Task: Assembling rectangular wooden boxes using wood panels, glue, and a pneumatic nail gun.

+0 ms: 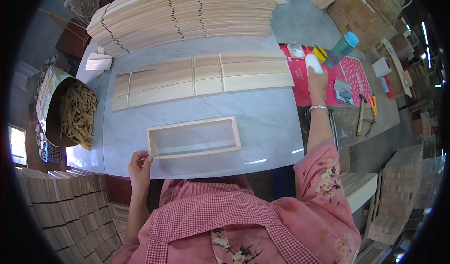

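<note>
A narrow rectangular wooden frame (192,155) lies flat on the grey marbled table near its front edge. At its near left corner is my left hand (139,166), thumb and fingers closed against the wood. My right hand (318,83) reaches out to the right over a red mat (298,71), its fingers wrapped round a white plastic bottle (313,64). Behind the frame lies a flat wooden panel (164,81) of thin boards, with grooves running across it.
A tall stack of grooved boards (225,15) stands at the back. On the left is a bin of tan strips (77,114). Right of my hand are a blue-capped bottle (343,48), yellow tape (319,54), a hammer (361,114) and orange-handled pliers (373,105). Cartons (361,15) stand behind.
</note>
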### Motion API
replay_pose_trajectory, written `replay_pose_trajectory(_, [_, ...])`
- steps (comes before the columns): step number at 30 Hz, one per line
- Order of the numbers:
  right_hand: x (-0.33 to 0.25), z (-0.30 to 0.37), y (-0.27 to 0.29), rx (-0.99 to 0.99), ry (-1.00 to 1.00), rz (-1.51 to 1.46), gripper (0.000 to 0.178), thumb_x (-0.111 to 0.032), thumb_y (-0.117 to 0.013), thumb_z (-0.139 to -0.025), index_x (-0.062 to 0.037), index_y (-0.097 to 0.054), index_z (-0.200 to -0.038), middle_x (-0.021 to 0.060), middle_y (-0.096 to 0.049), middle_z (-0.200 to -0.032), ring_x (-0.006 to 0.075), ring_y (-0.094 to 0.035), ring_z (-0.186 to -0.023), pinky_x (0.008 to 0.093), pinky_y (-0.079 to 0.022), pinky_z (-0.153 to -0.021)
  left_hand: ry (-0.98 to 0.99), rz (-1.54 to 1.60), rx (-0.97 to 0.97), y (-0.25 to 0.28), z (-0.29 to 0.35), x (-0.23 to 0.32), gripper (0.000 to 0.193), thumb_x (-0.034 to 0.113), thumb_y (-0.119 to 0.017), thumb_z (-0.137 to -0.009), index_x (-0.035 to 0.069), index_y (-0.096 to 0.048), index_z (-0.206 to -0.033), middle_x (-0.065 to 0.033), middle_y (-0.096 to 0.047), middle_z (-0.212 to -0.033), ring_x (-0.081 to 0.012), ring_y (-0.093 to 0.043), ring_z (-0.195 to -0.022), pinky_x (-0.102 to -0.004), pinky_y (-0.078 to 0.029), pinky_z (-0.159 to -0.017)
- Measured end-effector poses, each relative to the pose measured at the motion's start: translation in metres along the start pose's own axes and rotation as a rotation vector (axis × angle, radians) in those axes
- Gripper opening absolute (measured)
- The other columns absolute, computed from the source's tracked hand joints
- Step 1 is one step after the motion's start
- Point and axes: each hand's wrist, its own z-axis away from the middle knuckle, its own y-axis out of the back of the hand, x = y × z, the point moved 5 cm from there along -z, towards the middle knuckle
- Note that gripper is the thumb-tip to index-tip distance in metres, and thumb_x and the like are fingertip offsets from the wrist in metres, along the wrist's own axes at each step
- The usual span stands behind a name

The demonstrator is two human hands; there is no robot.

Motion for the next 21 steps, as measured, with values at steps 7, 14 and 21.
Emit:
replay_pose_trajectory(7, [-0.098, 0.189, 0.045, -0.031, 0.26, -0.538, 0.049, -0.01, -0.074, -0.086, 0.0016, -0.051, -0.128, 0.0172, -0.061, -0.113, 0.0264, -0.061, -0.099, 0.0371, -0.051, -0.091, -0.292, 0.334, -0.335, -0.077, 0.011, 0.098, 0.046, 0.011, -0.068, -0.093, 0.002, -0.053, -0.136, -0.0137, -0.054, -0.136, -0.0266, -0.057, -0.119, -0.0373, -0.048, -0.1])
replay_pose_trajectory(14, [-0.159, 0.276, 0.028, -0.711, 0.895, -0.537, 0.058, -0.017, -0.076, -0.083, -0.0049, -0.058, -0.137, 0.0121, -0.064, -0.127, 0.0296, -0.059, -0.118, 0.0386, -0.046, -0.103, 0.066, 0.871, -0.767, -0.157, 0.015, 0.154, 0.045, 0.019, -0.065, -0.093, -0.002, -0.056, -0.132, -0.0156, -0.065, -0.123, -0.026, -0.065, -0.106, -0.0356, -0.052, -0.092])
replay_pose_trajectory(21, [0.004, -0.007, 0.007, -0.177, 0.477, 0.629, 0.055, -0.019, -0.068, -0.085, -0.0047, -0.052, -0.136, 0.0192, -0.065, -0.12, 0.0399, -0.064, -0.108, 0.0476, -0.053, -0.091, -0.305, 0.002, -0.49, -0.107, 0.004, 0.173, 0.047, 0.026, -0.077, -0.082, 0.001, -0.064, -0.12, -0.0129, -0.072, -0.101, -0.026, -0.068, -0.085, -0.0348, -0.054, -0.077])
